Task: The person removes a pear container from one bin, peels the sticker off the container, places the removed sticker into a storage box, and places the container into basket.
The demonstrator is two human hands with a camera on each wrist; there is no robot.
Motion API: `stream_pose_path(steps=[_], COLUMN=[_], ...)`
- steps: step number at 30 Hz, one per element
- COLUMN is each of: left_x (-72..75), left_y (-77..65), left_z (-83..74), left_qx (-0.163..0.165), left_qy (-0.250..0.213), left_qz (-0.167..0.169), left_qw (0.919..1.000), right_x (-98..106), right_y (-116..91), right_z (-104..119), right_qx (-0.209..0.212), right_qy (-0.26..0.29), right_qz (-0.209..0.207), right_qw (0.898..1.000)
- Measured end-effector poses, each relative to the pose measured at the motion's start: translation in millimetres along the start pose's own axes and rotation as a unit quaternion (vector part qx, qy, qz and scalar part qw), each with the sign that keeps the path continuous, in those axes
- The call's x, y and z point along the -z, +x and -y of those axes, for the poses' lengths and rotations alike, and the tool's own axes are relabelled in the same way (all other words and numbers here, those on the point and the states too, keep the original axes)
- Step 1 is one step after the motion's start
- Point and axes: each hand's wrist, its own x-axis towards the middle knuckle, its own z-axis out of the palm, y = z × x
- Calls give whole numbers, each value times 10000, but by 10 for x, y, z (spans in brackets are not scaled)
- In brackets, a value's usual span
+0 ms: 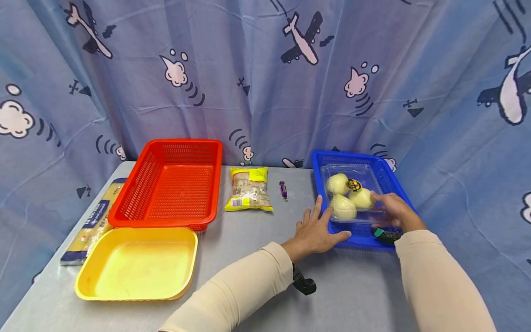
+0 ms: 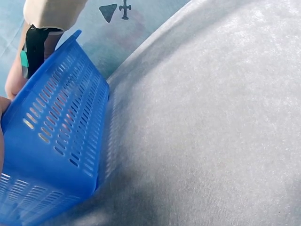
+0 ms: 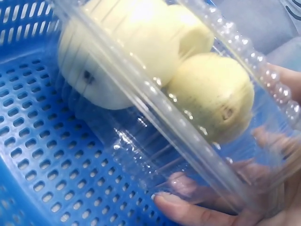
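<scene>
A clear plastic fruit box (image 1: 365, 216) with three round, pale yellow fruits (image 1: 344, 207) sits tilted inside the blue basket (image 1: 400, 184). My right hand (image 1: 396, 210) grips the box at its right end; in the right wrist view the thumb (image 3: 188, 209) lies low against it and other fingers are seen through the plastic. A dark round label (image 1: 354, 185) is on the lid. My left hand (image 1: 314, 233) has its fingers spread at the basket's near left corner, with fingertips by the rim and the box's left edge. Whether they touch the box, I cannot tell.
A red basket (image 1: 166, 221) stands at the left behind a yellow tray (image 1: 137, 295). A long printed packet (image 1: 93, 221) lies along the table's left edge. Near the back are a yellow-edged bag (image 1: 249, 189) and a small purple-wrapped sweet (image 1: 283, 190). A patterned curtain (image 1: 265, 83) hangs behind.
</scene>
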Motion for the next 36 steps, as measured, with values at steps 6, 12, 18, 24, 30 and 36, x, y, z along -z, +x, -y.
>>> stream_pose_path(steps=[6, 12, 18, 24, 30, 36], left_x=[-16, -6, 2, -14, -27, -10], left_y=[5, 0, -12, -14, -9, -5], left_z=[-3, -17, -35, -44, -40, -46], left_qx=[3, -4, 34, 72, 66, 97], left_qy=[28, 13, 38, 38, 7, 101], left_qz=[-17, -24, -57, -77, -65, -13], left_qw=[10000, 10000, 10000, 9999, 10000, 9999], right_x=[34, 71, 125, 171, 194, 217], right_y=[-53, -138, -195, -268, -356, -425], right_z=[-6, 18, 33, 57, 107, 165], right_qx=[-26, -50, -8, 105, 172, 249], right_qy=[213, 431, 620, 680, 760, 917], right_qz=[-86, -61, -18, 117, 147, 268], right_qw=[9997, 9990, 9981, 9976, 9969, 9951])
